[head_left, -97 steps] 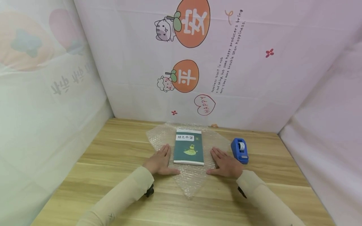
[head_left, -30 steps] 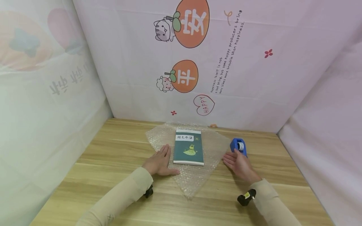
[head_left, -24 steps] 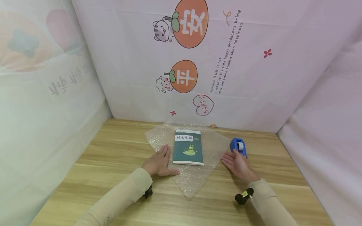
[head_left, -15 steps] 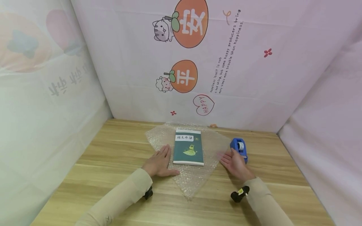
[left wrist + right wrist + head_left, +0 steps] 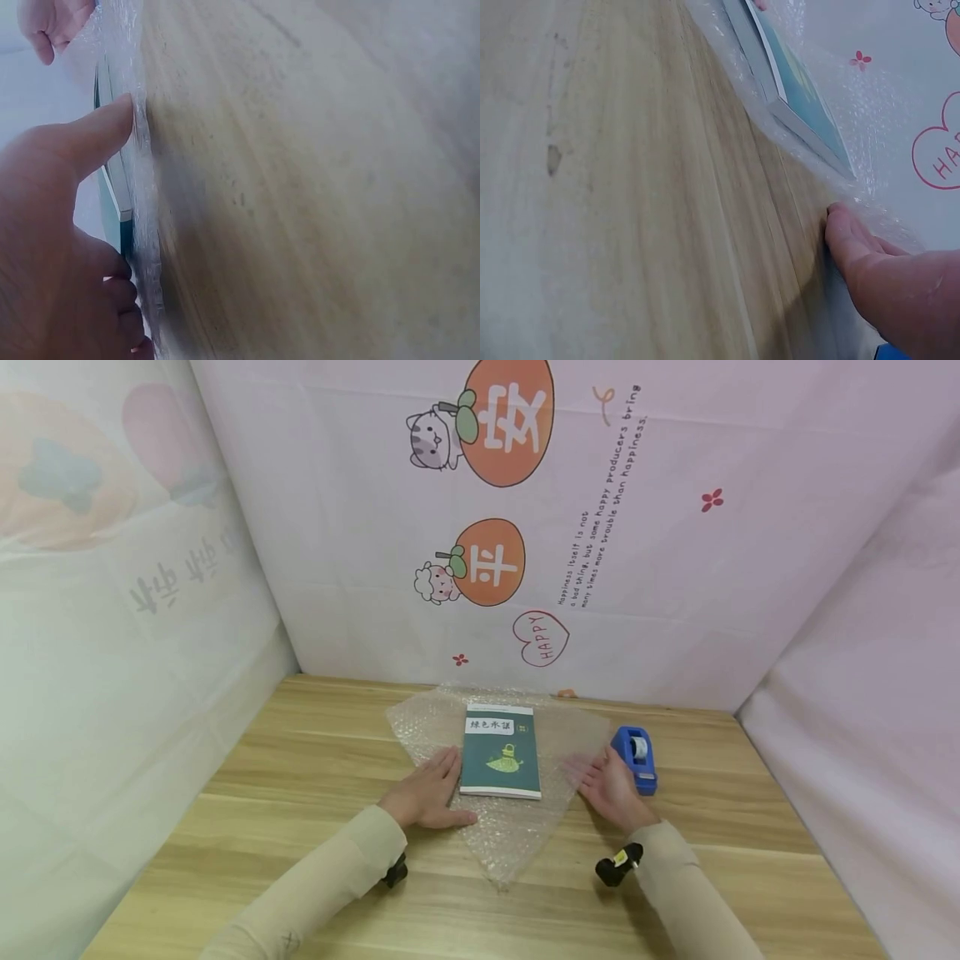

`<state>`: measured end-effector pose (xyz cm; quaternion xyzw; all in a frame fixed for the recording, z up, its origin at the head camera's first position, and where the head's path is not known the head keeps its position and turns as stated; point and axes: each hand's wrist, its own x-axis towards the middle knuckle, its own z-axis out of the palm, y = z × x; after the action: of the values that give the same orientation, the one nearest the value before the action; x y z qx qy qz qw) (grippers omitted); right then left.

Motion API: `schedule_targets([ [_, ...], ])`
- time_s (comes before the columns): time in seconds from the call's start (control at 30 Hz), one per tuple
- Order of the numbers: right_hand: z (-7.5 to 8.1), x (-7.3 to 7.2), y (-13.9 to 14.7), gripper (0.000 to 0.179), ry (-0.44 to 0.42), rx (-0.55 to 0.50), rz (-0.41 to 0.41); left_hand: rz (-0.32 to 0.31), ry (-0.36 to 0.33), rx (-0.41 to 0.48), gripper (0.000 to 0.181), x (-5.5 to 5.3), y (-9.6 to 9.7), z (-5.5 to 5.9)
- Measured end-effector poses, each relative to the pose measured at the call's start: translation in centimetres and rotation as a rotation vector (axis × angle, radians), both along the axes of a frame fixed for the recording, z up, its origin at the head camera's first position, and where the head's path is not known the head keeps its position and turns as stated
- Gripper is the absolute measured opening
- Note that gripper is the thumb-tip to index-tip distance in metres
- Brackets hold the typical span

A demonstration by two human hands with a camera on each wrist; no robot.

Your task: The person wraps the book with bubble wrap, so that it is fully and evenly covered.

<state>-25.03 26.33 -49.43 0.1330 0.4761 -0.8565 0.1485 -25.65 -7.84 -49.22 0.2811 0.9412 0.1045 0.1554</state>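
Note:
A green book with white bands [image 5: 500,756] lies face up on a clear sheet of bubble wrap [image 5: 502,839]. My left hand [image 5: 427,793] rests on the wrap along the book's left edge, thumb spread toward the front corner. On the right, my right hand [image 5: 611,785] is turned palm up, with straight fingers slipped under the wrap's right edge; they show blurred through the plastic. In the right wrist view the wrap's edge passes over that hand [image 5: 892,281], apart from the book. The left wrist view shows the left thumb [image 5: 105,135] on the wrap beside the book.
A blue tape dispenser [image 5: 636,764] with a roll in it stands just right of my right hand. The wooden table [image 5: 315,760] meets a printed cloth wall [image 5: 645,652] at the back, and further cloth walls flank both sides.
My right hand first lay palm down on the wrap, then turned palm up beside it. It has since moved left, its fingers passing beneath the wrap's edge. The left hand stays nearly still.

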Motion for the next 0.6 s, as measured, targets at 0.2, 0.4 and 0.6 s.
schedule_targets([
  [0.2,0.2,-0.1,-0.6,0.076,0.036,0.026,0.012,-0.008,-0.01,0.013,0.11,-0.4,0.0,-0.6],
  [0.4,0.6,-0.2,-1.0,0.075,0.078,0.113,0.041,-0.016,-0.007,0.007,0.109,-0.1,0.0,0.0],
  [0.6,1.3,-0.2,-1.6,0.073,0.096,0.205,0.056,-0.017,-0.011,0.016,0.108,0.1,-0.1,0.3],
])
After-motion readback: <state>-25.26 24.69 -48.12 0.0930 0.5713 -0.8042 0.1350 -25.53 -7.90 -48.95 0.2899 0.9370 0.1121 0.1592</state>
